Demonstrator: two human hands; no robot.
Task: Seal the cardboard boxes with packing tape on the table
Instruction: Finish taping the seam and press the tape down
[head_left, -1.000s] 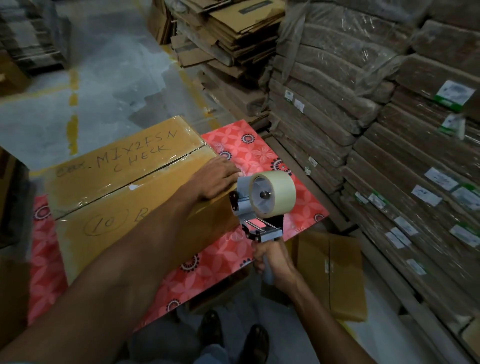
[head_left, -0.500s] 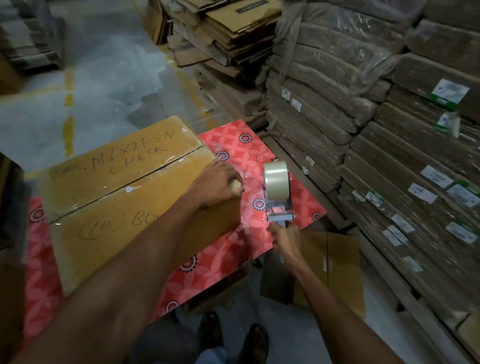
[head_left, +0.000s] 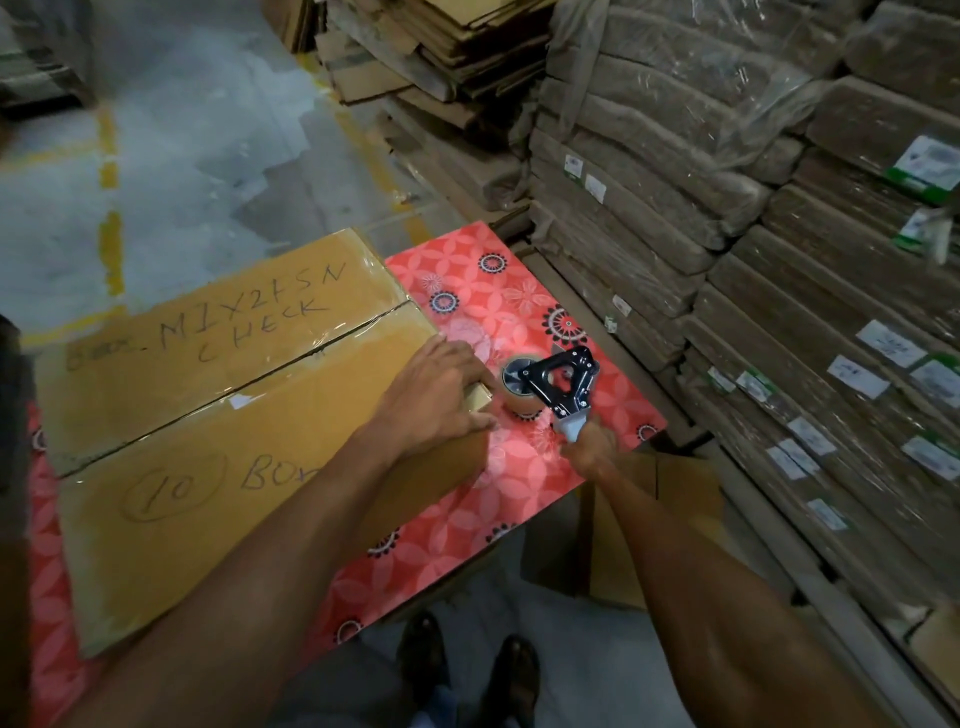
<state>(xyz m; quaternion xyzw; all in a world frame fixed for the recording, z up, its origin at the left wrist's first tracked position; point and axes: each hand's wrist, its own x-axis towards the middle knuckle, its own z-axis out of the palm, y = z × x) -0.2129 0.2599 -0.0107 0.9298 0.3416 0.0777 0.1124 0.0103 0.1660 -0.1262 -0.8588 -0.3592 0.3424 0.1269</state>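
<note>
One large cardboard box (head_left: 208, 415) sits on the bench (head_left: 467, 519) with its flaps down, so we cannot see its contents. A glossy strip, probably clear tape, runs along the centre seam. We read "CHECK" and a circled "10" handwritten on top. The left hand (head_left: 436, 395) lies flat, fingers straight, pressing the box's right end. The right hand (head_left: 589, 449) is wrapped round the handle of the tape dispenser (head_left: 558, 384). The dispenser, with its tape roll (head_left: 519, 387) loaded, is low over the bench, just beside that end. Bundled flat cartons (head_left: 727, 260) are stacked to the right.
</note>
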